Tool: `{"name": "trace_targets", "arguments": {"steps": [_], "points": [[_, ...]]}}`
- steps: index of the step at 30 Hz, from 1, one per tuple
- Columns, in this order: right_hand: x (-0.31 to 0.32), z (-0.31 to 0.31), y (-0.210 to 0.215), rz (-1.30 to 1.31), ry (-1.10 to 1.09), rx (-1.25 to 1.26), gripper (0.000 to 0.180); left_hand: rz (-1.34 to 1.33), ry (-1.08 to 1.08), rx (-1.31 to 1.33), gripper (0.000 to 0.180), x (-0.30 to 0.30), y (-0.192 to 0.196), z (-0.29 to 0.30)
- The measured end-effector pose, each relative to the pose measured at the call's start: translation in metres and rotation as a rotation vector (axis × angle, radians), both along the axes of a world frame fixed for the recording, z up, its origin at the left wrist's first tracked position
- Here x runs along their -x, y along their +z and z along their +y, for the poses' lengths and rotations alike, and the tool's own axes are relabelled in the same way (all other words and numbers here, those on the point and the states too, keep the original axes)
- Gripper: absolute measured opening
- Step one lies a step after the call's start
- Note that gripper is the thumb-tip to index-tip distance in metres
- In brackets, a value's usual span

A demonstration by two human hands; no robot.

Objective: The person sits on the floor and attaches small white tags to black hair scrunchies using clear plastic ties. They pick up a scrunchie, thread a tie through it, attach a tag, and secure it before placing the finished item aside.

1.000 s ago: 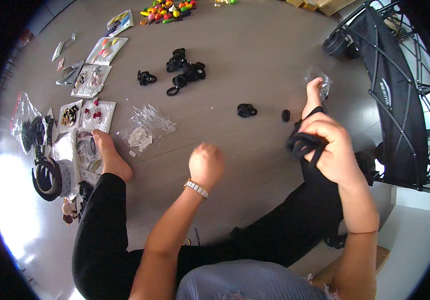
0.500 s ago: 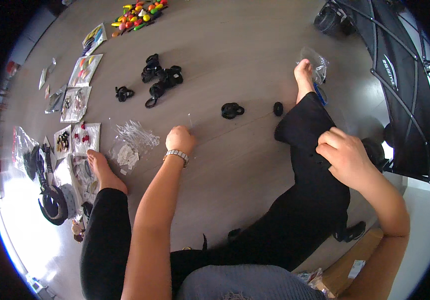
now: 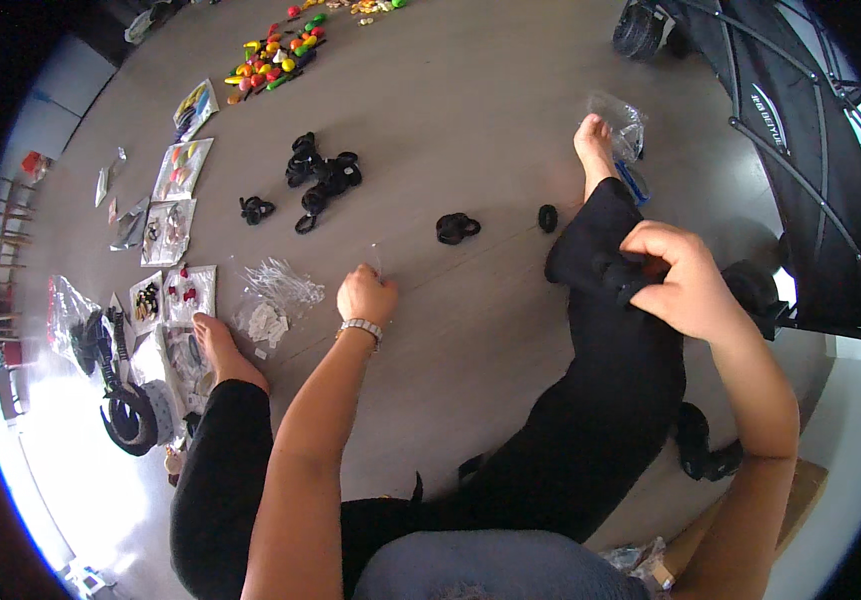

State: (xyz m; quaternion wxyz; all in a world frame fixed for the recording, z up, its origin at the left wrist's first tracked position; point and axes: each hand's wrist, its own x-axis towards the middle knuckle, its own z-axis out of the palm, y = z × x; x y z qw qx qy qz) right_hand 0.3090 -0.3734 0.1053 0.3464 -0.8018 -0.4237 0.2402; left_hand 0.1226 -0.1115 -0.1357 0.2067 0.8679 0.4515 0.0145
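My left hand (image 3: 367,296), with a metal band at its wrist, is closed above the floor. A thin whitish plastic strand with a small tip sticks up from its fingers. Left of it lie a pile of thin white plastic strands (image 3: 285,284) and some small white tags (image 3: 268,326). Over my black trouser leg, my right hand (image 3: 683,282) curls thumb and fingers around a dark band (image 3: 618,281), probably a black hair tie, hard to separate from the cloth. Beyond my hands lie a black bundle of bands (image 3: 457,228) and a small black roll (image 3: 547,218).
Further off are a black cluster of bands (image 3: 322,182) and a smaller one (image 3: 256,210). Packets (image 3: 167,232) line the left side, near headbands (image 3: 130,418). Colourful toy fruit (image 3: 275,60) lies far off. A black folding cart (image 3: 800,170) stands right, a cardboard box (image 3: 800,500) lower right.
My right thumb and fingers have spread apart, and a dark band now shows between them. My left hand stays closed on the thin strand. The whole view has shifted slightly.
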Motion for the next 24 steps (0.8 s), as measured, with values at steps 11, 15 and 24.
{"name": "trace_targets", "arguments": {"steps": [11,15,24], "points": [[0.006,0.053,-0.005,0.741,0.125,-0.353,0.017,0.307,-0.144,0.099,0.016,-0.016,0.011,-0.002],[0.001,0.052,-0.009,0.775,0.096,-0.405,0.018,0.160,-0.119,-0.048,0.012,-0.005,-0.014,-0.002],[0.003,0.048,-0.016,1.060,0.053,-0.481,0.017,0.139,-0.051,0.052,0.018,-0.009,-0.008,-0.002]]}}
